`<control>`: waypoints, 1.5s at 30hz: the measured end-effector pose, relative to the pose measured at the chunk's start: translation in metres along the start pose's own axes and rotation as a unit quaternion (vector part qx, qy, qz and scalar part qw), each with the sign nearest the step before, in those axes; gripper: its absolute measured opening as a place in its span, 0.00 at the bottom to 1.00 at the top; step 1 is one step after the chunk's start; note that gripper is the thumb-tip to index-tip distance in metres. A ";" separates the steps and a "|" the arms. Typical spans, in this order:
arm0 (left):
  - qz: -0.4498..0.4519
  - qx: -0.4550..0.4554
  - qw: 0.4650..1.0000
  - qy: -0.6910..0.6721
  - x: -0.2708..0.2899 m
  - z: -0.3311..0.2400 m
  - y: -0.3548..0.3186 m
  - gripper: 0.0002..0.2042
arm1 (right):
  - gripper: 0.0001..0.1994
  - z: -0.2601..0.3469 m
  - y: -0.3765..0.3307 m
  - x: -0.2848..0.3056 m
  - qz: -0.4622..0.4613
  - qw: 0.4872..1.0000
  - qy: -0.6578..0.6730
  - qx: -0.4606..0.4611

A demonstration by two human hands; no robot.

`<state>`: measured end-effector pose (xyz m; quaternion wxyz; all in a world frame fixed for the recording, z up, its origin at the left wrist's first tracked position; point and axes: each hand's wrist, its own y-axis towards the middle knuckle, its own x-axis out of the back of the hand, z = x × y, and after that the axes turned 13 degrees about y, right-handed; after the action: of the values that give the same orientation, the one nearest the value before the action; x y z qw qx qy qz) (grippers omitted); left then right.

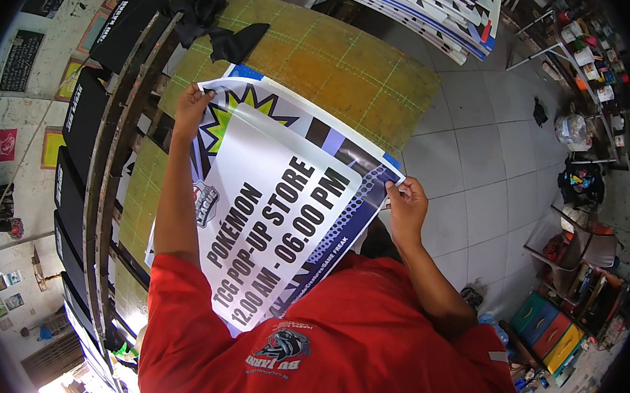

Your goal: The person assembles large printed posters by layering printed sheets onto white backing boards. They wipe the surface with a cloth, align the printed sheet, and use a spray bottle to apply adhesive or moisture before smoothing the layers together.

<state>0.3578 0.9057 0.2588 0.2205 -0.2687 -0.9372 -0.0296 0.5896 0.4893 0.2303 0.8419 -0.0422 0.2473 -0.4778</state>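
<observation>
Holding a large printed poster by its far corners above the green cutting mat, the left hand and right hand pinch the edges; the glossy sheet, seemingly unsupported mid-span, could sag and crease.

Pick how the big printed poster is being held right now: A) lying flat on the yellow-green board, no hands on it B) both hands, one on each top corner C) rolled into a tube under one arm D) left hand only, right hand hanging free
B: the left hand grips one top corner of the poster and the right hand pinches the other, so the sheet hangs spread against the person's red shirt.
</observation>
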 end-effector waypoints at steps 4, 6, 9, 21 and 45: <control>-0.003 -0.007 1.000 0.007 -0.002 0.008 0.010 0.04 | 0.06 -0.002 0.003 -0.002 0.001 1.000 0.009 0.000; 0.002 0.008 1.000 0.019 -0.001 0.007 0.011 0.04 | 0.06 -0.004 0.004 -0.001 0.000 1.000 0.008 -0.002; 0.002 0.021 0.999 0.032 -0.004 0.005 0.015 0.05 | 0.06 -0.013 0.008 0.002 0.002 1.000 0.004 0.018; -0.043 0.048 0.976 0.210 -0.012 0.004 0.027 0.09 | 0.04 -0.002 0.010 0.000 -0.010 0.999 -0.035 -0.024; -0.036 0.091 0.947 0.307 -0.020 -0.013 0.041 0.12 | 0.04 0.001 0.016 0.006 0.019 0.998 -0.022 -0.050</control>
<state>0.4001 0.9287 0.2595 0.5197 -0.1913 -0.8320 -0.0329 0.6049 0.4927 0.2238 0.8530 -0.0902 0.2531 -0.4475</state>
